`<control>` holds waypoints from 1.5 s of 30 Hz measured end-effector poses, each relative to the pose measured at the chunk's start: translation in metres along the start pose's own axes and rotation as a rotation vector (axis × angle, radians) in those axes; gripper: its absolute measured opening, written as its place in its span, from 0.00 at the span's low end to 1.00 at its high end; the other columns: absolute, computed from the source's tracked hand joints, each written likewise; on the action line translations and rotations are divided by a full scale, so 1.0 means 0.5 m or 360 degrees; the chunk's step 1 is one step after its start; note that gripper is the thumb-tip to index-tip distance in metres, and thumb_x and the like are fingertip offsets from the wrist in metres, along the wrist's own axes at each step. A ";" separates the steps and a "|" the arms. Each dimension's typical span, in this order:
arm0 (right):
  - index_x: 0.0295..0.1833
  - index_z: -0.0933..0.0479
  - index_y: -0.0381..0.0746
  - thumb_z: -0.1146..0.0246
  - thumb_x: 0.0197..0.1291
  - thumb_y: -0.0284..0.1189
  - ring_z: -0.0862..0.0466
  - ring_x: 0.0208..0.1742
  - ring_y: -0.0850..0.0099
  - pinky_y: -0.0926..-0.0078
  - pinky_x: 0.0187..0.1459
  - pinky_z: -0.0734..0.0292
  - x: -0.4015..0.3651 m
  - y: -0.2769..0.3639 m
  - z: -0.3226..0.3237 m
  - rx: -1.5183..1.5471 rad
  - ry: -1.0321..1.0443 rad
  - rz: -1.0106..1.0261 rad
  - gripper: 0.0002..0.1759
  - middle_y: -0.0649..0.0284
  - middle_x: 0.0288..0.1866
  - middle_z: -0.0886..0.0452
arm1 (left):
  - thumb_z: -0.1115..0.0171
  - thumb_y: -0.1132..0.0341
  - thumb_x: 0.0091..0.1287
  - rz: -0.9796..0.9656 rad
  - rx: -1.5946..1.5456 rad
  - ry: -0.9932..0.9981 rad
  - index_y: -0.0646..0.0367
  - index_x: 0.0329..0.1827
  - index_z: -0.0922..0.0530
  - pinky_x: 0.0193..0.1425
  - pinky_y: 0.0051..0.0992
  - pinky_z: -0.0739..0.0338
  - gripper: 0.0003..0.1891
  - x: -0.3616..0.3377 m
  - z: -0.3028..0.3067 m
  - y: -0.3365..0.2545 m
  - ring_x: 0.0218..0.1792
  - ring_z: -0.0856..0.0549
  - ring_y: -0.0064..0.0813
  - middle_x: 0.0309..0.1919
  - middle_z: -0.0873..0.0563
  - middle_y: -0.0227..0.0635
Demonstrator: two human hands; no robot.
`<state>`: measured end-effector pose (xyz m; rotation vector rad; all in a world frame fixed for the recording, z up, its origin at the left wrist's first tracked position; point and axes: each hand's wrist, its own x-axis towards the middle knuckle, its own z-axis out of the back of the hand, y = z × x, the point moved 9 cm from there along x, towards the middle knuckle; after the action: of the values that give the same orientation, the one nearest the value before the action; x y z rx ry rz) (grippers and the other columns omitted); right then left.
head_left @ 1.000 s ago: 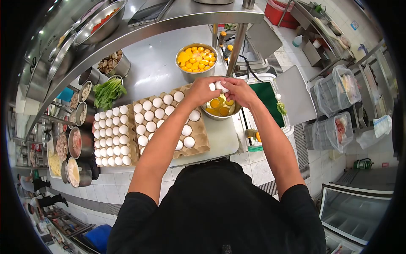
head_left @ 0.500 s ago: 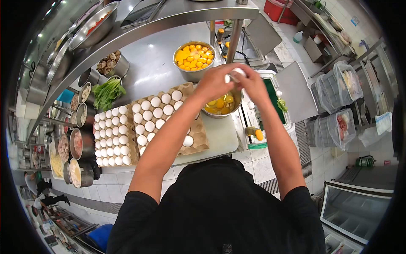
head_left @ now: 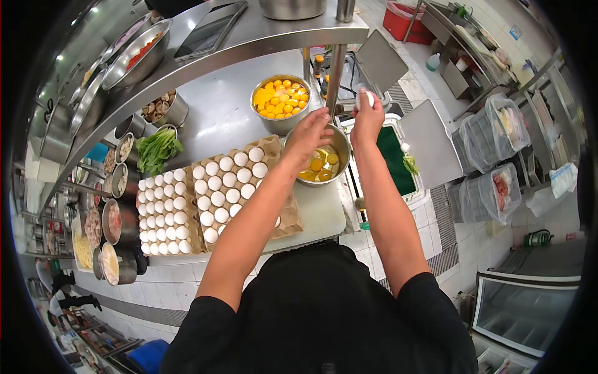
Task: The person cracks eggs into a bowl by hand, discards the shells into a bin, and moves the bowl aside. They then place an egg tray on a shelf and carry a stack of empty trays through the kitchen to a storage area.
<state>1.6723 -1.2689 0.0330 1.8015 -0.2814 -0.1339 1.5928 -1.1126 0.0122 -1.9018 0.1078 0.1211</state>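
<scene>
My right hand (head_left: 367, 115) is raised to the right of the steel post (head_left: 334, 75) and grips a white eggshell (head_left: 367, 97). My left hand (head_left: 309, 134) hovers with loose fingers over the rim of a small steel bowl (head_left: 339, 138) that holds several cracked eggs with orange yolks. Behind it stands a bigger steel bowl of yolks (head_left: 280, 100). Left of the small bowl lies a cardboard tray of white eggs (head_left: 227, 187), partly under my left forearm. A second full egg tray (head_left: 163, 212) lies further left.
Leafy greens (head_left: 156, 149) and several steel pots of ingredients (head_left: 112, 218) line the left. A steel shelf (head_left: 237, 37) with bowls runs overhead. A bin with a green lining (head_left: 392, 156) stands right of the bowl, bagged containers (head_left: 498, 131) beyond.
My hands were together over the small bowl with the egg; they have come apart. The right hand has lifted the shell up and to the right, and the left stays above the bowl.
</scene>
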 end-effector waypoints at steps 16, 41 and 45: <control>0.50 0.21 0.37 0.42 0.73 0.39 0.24 0.23 0.82 0.84 0.25 0.26 -0.136 -0.071 -0.062 -0.0015 0.0938 -0.0732 0.16 0.68 0.30 0.21 | 0.28 0.70 0.58 -0.0365 0.1087 0.0393 0.62 0.58 0.18 0.39 0.20 0.21 0.23 0.014 0.005 -0.081 0.32 0.17 0.15 0.34 0.12 0.28; 0.52 0.15 0.35 0.36 0.67 0.37 0.22 0.23 0.81 0.82 0.24 0.24 -0.142 -0.109 -0.093 -0.0576 0.1094 -0.0473 0.17 0.67 0.29 0.17 | 0.37 0.70 0.54 -0.0428 0.1270 0.0019 0.53 0.57 0.17 0.32 0.27 0.26 0.24 -0.012 0.079 -0.021 0.22 0.23 0.24 0.22 0.18 0.36; 0.53 0.15 0.37 0.33 0.64 0.37 0.22 0.22 0.81 0.80 0.25 0.23 -0.142 -0.067 -0.093 -0.0925 0.1239 -0.0224 0.18 0.66 0.30 0.17 | 0.38 0.71 0.55 -0.0562 0.1406 0.0096 0.52 0.58 0.17 0.37 0.30 0.23 0.23 -0.027 0.077 -0.035 0.27 0.19 0.26 0.31 0.16 0.39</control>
<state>1.6191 -1.1992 0.0081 1.1762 0.4071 0.3546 1.5804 -1.0704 0.0178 -1.0172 -0.1226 -0.2000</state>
